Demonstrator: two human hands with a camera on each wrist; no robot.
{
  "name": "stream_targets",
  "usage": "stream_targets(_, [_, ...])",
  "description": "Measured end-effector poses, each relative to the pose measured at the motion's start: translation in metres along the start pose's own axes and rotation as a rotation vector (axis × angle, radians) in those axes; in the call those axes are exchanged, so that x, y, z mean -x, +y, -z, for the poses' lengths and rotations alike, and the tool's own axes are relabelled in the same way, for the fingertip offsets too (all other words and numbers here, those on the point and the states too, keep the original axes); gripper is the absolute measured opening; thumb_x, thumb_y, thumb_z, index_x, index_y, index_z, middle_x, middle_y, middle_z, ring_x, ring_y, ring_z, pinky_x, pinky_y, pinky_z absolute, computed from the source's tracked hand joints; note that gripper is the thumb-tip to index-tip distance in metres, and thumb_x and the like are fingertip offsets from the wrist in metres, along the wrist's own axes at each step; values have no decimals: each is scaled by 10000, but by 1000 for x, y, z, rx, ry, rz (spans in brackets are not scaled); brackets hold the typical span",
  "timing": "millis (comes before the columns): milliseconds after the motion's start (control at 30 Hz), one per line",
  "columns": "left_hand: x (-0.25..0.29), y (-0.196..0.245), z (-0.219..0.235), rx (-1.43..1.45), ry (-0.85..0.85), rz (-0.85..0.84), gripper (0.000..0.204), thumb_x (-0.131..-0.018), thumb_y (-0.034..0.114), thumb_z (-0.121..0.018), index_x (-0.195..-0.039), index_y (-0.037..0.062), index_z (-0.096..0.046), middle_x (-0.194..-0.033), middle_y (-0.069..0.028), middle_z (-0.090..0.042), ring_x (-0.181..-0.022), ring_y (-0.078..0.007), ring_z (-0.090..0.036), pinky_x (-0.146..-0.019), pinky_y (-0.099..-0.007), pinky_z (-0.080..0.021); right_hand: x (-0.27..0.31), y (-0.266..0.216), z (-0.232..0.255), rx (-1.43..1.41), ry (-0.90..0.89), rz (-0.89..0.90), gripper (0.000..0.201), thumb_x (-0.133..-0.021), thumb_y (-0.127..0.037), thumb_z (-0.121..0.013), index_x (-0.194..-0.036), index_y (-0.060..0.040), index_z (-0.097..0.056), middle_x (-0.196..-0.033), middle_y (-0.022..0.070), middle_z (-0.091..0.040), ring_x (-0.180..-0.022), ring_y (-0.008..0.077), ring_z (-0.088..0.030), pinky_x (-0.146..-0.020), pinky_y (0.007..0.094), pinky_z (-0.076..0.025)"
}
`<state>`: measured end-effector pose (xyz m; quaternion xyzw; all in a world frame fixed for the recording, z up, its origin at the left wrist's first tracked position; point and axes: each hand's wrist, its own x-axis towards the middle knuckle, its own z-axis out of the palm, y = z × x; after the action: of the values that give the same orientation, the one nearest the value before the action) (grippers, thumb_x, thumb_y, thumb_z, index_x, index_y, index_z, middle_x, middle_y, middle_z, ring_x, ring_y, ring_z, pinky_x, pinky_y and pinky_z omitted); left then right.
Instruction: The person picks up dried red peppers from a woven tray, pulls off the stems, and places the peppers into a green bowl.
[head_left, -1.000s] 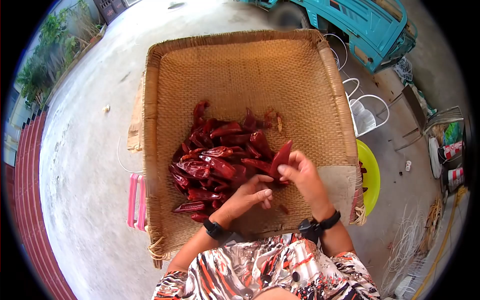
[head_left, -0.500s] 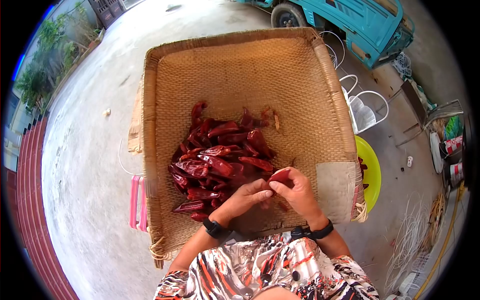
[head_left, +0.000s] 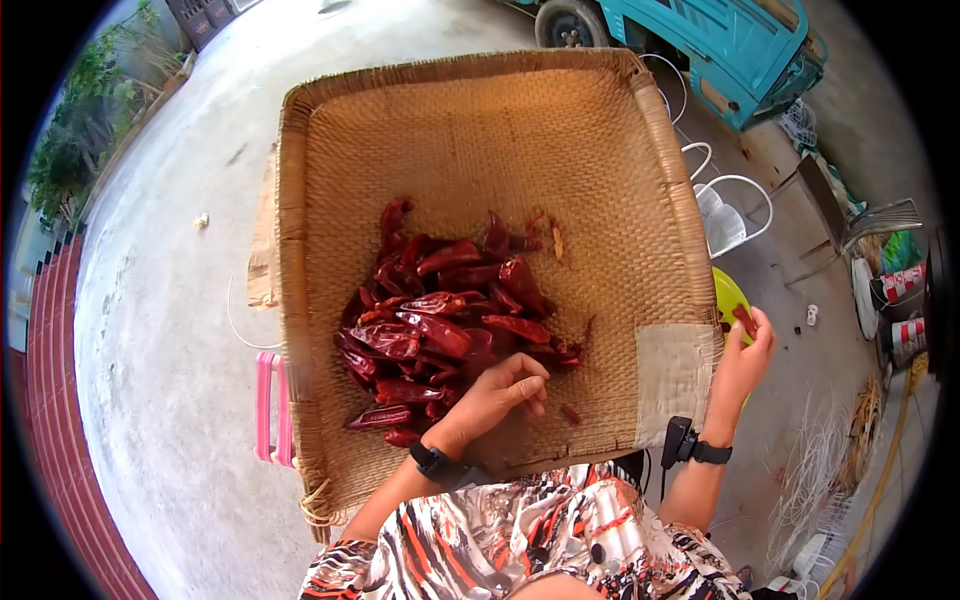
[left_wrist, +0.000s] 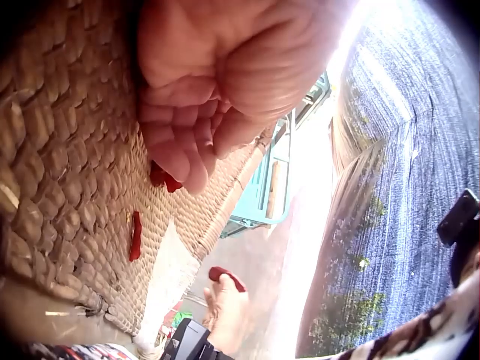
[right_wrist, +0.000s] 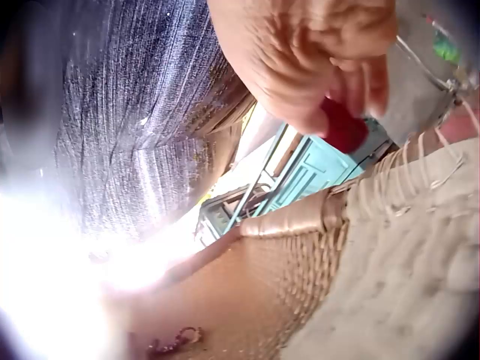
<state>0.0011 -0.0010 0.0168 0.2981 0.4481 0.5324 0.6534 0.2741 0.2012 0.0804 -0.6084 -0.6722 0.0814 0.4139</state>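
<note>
My right hand [head_left: 743, 365] is beyond the right rim of a woven basket [head_left: 480, 130], raised over a yellow basin [head_left: 726, 288]. Its thumb and fingers pinch a dark red dried chili pepper [right_wrist: 343, 129], which the right wrist view shows past the fingertips. Inside the basket, my left hand [head_left: 498, 395] lies at the near right edge of a heap of dried chili peppers [head_left: 440, 325]. Its fingers are loosely bent with nothing between them, as the left wrist view shows. A small red chili piece [head_left: 570, 414] lies just right of that hand.
A pale patch [head_left: 680, 380] covers the basket's near right corner. Right of the basket are a white wire-handled container [head_left: 722, 222] and a metal chair [head_left: 875, 220]. A pink-striped stool [head_left: 272, 405] is at the left, and a turquoise vehicle [head_left: 720, 60] behind.
The right hand came down to the left hand with a chili pepper, then swung right past the basket rim, carrying a chili pepper. My left hand stayed nearly in place.
</note>
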Motion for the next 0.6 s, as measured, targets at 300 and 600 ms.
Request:
stream_targets(300, [1,0,1,46,15,28,212,-1000,214,-533,-1114,36,-530,-898,-36,-601,-798,-122,-631,-712,-249,-513,41,-63,-45,39,-324,344,428,-813,-45,-631,-1231,-60,-543,-1328,168,-475,-1259,354,-417,-1080,450,-328])
stream_targets(600, [0,1,5,84,-28,51,232,-1005,207,-516,-1136,16,-519,-931,-47,-601,-824,-127,-630,-763,-257,-516,77,-118,-123,-215,-746,531,481,-786,-120,-693,-1232,-47,-530,-1130,149,-607,-1057,324,-568,-886,417,-485])
